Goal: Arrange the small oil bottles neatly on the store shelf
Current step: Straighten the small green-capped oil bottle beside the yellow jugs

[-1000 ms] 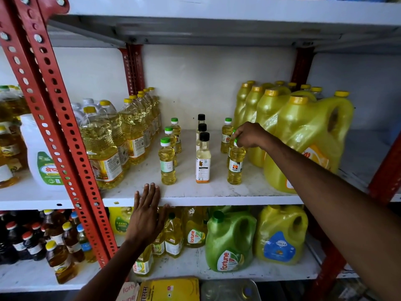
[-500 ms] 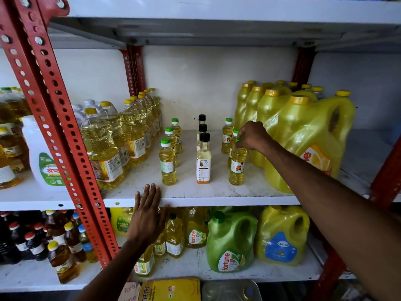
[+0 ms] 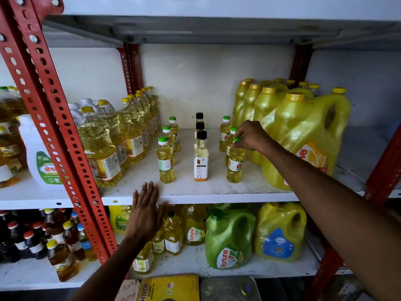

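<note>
Right hand (image 3: 251, 135) pinches green cap of front small oil bottle (image 3: 235, 162) (upright, right-hand row, beside yellow jugs (image 3: 303, 135)). Left hand (image 3: 145, 210) flat, fingers spread, on shelf (image 3: 217, 197) front edge. Two more small-bottle rows stand left.

The scene is viewed from one head-worn wide-angle camera, faced forward and slightly down at close range onto the white shelf (image 3: 217, 195), with tiers above and below included.

— Where are the hands?
— The right hand (image 3: 249, 135) pinches the green cap of the front small oil bottle (image 3: 235, 164); the left hand (image 3: 145, 211) lies flat against the shelf (image 3: 217, 197) edge.
</note>
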Tool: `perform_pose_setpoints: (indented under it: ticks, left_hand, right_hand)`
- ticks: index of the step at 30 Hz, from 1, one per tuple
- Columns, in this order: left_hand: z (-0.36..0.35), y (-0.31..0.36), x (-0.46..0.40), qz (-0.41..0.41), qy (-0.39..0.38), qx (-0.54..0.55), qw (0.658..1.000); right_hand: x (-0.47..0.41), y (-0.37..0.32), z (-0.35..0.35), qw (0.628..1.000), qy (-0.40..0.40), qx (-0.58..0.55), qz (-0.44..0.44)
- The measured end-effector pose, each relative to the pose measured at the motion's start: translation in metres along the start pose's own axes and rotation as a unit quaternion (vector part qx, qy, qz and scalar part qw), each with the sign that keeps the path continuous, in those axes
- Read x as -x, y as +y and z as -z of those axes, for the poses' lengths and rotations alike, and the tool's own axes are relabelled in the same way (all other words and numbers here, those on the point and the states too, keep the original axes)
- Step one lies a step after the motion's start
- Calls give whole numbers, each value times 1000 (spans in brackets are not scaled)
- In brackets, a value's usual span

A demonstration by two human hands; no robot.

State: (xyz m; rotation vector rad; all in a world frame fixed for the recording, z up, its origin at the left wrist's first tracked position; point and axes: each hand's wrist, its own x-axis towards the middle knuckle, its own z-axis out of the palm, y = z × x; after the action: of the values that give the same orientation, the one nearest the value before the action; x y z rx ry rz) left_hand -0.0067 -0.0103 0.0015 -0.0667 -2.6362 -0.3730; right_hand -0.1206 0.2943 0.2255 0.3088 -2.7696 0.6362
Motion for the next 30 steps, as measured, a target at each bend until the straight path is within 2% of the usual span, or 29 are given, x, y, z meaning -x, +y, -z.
perform_pose_setpoints:
  ticks: [30]
  left_hand:
    - [4, 4, 0, 7, -7, 3, 1000]
  right_hand:
    - [27, 7, 11, 1000, -6, -20, -10]
